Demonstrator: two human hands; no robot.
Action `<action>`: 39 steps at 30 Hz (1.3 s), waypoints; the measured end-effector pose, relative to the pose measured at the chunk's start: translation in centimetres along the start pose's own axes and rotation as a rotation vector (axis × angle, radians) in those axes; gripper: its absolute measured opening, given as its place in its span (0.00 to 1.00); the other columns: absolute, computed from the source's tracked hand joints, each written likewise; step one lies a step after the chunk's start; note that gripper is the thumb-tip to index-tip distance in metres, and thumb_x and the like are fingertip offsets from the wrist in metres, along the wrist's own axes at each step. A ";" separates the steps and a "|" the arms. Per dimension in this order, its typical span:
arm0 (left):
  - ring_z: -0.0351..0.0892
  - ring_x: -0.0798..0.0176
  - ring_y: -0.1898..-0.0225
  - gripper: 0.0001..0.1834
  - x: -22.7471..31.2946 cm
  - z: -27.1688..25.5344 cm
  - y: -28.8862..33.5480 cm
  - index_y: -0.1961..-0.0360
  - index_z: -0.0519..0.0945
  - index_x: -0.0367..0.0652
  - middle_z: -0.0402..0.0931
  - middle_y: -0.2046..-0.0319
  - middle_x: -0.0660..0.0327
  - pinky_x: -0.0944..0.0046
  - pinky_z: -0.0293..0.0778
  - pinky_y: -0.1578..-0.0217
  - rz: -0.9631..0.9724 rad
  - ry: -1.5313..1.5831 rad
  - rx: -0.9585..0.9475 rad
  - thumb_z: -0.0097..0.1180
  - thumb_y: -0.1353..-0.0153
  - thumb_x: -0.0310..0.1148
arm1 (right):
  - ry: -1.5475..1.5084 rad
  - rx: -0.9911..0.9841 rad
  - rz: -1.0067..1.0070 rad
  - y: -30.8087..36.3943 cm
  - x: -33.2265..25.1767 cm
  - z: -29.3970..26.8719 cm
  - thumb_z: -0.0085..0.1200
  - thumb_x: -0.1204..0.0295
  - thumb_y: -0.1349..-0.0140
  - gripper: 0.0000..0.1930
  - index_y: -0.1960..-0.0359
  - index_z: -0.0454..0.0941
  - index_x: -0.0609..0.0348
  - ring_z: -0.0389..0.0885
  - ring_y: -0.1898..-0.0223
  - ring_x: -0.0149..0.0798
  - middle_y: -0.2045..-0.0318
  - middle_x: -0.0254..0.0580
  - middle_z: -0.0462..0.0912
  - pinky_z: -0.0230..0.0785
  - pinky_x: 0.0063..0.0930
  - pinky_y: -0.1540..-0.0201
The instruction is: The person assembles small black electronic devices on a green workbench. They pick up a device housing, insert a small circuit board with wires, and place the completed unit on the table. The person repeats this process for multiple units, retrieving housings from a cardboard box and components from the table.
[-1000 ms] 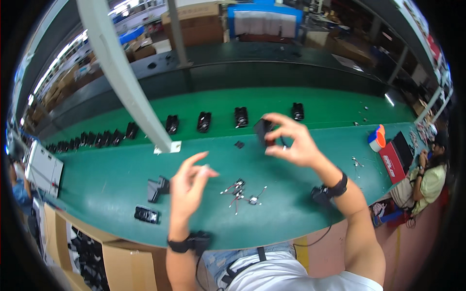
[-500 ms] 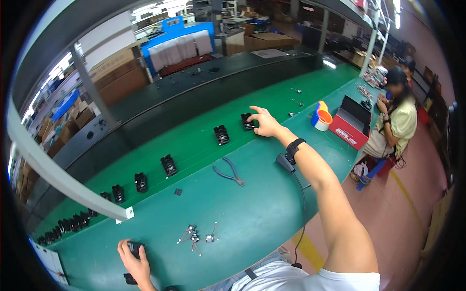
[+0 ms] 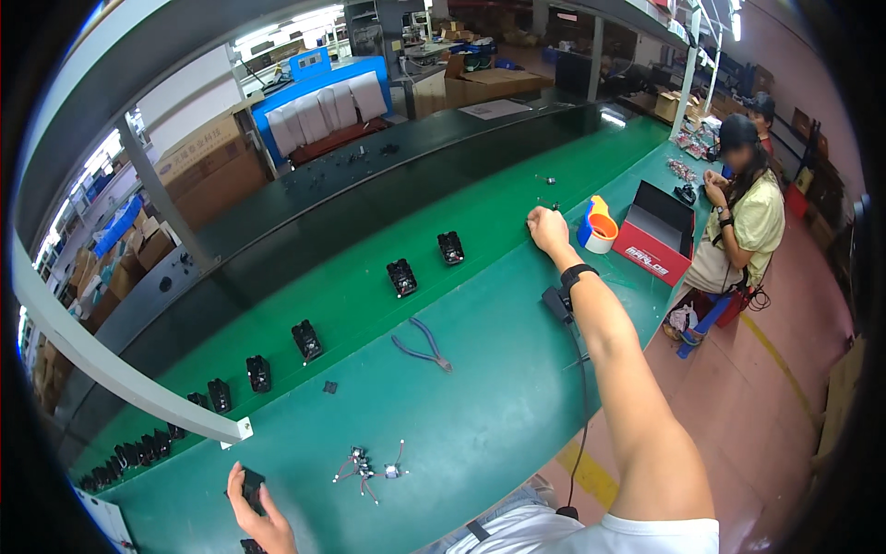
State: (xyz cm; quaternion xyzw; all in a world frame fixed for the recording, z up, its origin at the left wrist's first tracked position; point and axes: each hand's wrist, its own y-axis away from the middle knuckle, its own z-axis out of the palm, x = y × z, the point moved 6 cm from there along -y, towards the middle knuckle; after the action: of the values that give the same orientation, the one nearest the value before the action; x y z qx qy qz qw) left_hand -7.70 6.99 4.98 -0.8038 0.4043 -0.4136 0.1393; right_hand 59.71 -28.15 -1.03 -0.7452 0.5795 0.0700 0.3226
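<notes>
My left hand (image 3: 261, 519), at the near left of the bench, is closed around a black plastic housing (image 3: 251, 486). My right hand (image 3: 551, 233) reaches out to the green belt's near edge, its fingers pinched together; whatever they grip is hidden. Just beyond those fingertips lies a small dark wired part (image 3: 546, 205), and another small part (image 3: 550, 180) sits farther off. Two black units, a nearer one (image 3: 401, 277) and one closer to my right hand (image 3: 450, 247), rest on the belt (image 3: 498, 222).
Blue-handled cutting pliers (image 3: 423, 346), a small black piece (image 3: 329, 388) and wired parts (image 3: 363, 464) lie on the green bench (image 3: 489, 397). More black units (image 3: 258, 373) line the belt leftward. A tape roll (image 3: 600, 231) and red box (image 3: 657, 235) stand right. A co-worker (image 3: 743, 203) sits beyond.
My right hand has let go of a black unit on the belt and moved right, its fingers now pinched. My left hand still holds the black housing. The view has shifted slightly.
</notes>
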 end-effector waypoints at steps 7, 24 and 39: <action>0.74 0.55 0.46 0.20 4.7 5.2 -1.1 0.48 0.71 0.36 0.67 0.41 0.47 0.54 0.69 0.40 -0.230 0.944 -0.172 0.60 0.42 0.21 | -1.180 -0.406 0.059 7.5 -14.1 0.5 0.62 0.69 0.35 0.08 0.61 0.84 0.61 0.81 0.62 0.25 0.65 0.33 0.85 0.74 0.23 0.59; 0.74 0.49 0.37 0.41 9.6 10.0 -3.6 0.37 0.69 0.40 0.69 0.37 0.46 0.54 0.76 0.41 0.182 0.803 -0.148 0.74 0.54 0.22 | -0.680 -0.583 -1.079 31.5 -36.3 -12.1 0.63 0.75 0.45 0.04 0.68 0.80 0.57 0.81 0.75 0.39 0.73 0.37 0.80 0.75 0.31 0.71; 0.75 0.54 0.39 0.47 9.0 9.7 -3.7 0.33 0.68 0.35 0.72 0.38 0.49 0.57 0.76 0.44 0.073 0.748 -0.246 0.76 0.57 0.23 | -0.779 -0.718 -1.091 31.6 -36.1 -10.2 0.67 0.76 0.49 0.08 0.65 0.87 0.57 0.79 0.54 0.45 0.56 0.42 0.79 0.76 0.35 0.60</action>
State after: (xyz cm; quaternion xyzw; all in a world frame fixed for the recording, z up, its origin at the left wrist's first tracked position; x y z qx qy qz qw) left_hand 4.78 1.42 6.03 -0.5933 0.5020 -0.6213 -0.1004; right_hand 16.75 -8.13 11.58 -0.9067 -0.0851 0.3428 0.2304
